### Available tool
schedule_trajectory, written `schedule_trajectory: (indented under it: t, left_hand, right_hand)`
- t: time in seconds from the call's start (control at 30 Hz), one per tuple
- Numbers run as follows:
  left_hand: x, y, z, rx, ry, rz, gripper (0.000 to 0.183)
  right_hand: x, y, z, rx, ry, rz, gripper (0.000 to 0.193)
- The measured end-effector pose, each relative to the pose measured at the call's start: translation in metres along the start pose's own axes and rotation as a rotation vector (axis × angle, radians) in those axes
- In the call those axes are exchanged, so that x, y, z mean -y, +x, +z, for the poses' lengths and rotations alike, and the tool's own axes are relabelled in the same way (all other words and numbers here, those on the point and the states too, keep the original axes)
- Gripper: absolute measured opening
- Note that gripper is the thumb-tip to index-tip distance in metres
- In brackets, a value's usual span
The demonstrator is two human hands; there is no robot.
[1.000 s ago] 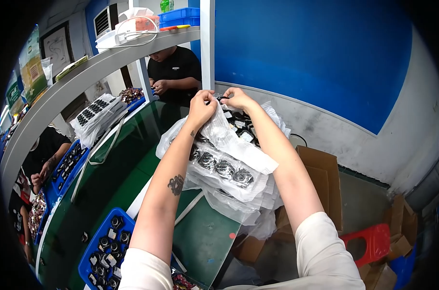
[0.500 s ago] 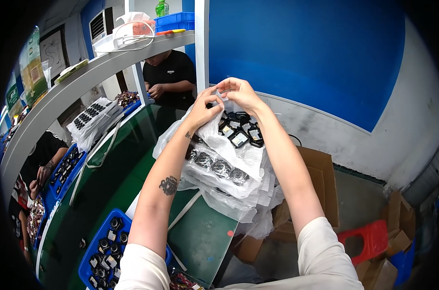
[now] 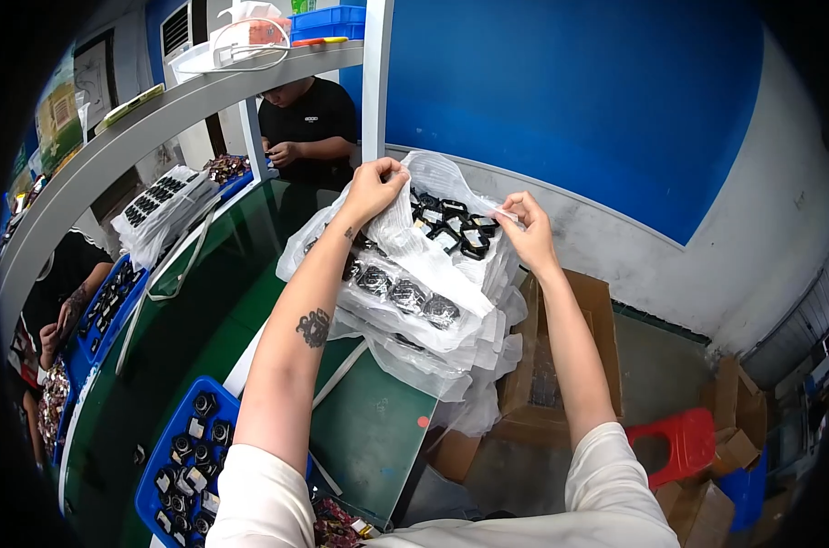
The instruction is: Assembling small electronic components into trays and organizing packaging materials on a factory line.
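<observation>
A stack of thin white translucent packing sheets lies on the far end of the table. My left hand pinches the top sheet near its far left edge. On the far right, my right hand holds a corner of the sheet between thumb and fingers. Between the hands, several black watch-like cases with pale labels lie loose in the opened wrapping. Nearer to me, a row of round black pieces shows through the clear pockets of a lower layer.
A blue bin of black watch-like pieces stands at the lower left. An open cardboard box and a red plastic stool are on the floor to the right. A grey shelf arches over the left, with co-workers beyond.
My hands have moved apart. The right one has gone right and down with the sheet's corner, and the sheet is spread wider behind the black cases.
</observation>
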State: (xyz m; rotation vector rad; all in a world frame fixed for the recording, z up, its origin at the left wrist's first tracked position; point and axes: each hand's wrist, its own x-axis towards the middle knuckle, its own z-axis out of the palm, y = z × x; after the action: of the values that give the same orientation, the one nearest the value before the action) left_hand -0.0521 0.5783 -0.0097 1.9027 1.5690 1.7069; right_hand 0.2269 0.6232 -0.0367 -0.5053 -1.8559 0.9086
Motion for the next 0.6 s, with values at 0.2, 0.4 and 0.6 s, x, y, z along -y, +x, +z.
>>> schedule_trajectory:
  t: [0.2, 0.4, 0.6]
  left_hand:
    - [-0.003, -0.002, 0.0, -0.002, 0.044, 0.018, 0.02]
    - [-0.007, -0.003, 0.004, 0.028, 0.08, -0.021, 0.02]
    - [-0.01, -0.004, 0.008, -0.017, 0.085, 0.005, 0.019]
  right_hand:
    - [0.024, -0.043, 0.004, 0.317, -0.109, -0.17, 0.041]
    - [0.073, -0.068, 0.032, 0.383, -0.535, -0.002, 0.092]
    - [0.022, -0.06, 0.046, -0.017, -0.332, -0.146, 0.021]
